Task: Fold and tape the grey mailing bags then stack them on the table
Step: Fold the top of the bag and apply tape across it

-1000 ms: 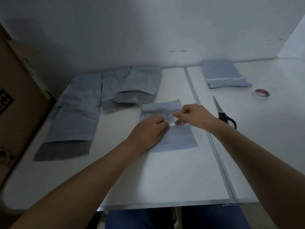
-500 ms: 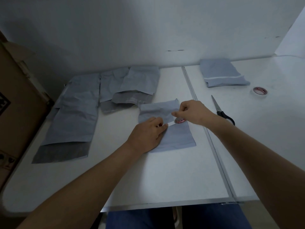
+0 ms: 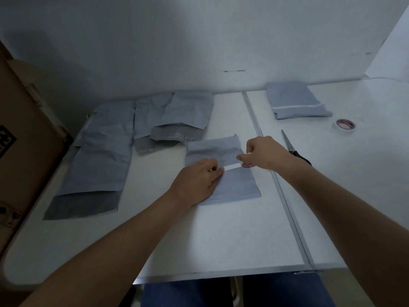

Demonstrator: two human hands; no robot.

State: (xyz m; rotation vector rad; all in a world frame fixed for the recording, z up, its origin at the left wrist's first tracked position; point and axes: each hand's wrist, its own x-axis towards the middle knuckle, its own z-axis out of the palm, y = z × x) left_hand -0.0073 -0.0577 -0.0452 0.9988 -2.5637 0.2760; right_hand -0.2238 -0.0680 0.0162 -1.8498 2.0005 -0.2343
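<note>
The folded grey plastic mailing bag (image 3: pixel 223 171) lay mid-table, its fold pinned under the flat, straight fingers of the left hand (image 3: pixel 197 185), while the right hand (image 3: pixel 263 152) gripped a small red-cored tape roll (image 3: pixel 247 165) and drew a white strip (image 3: pixel 232 167) across the seam. If the left fingers slipped, I reckoned, the flap could spring open, or the strip could land crooked and wrinkle.
</note>
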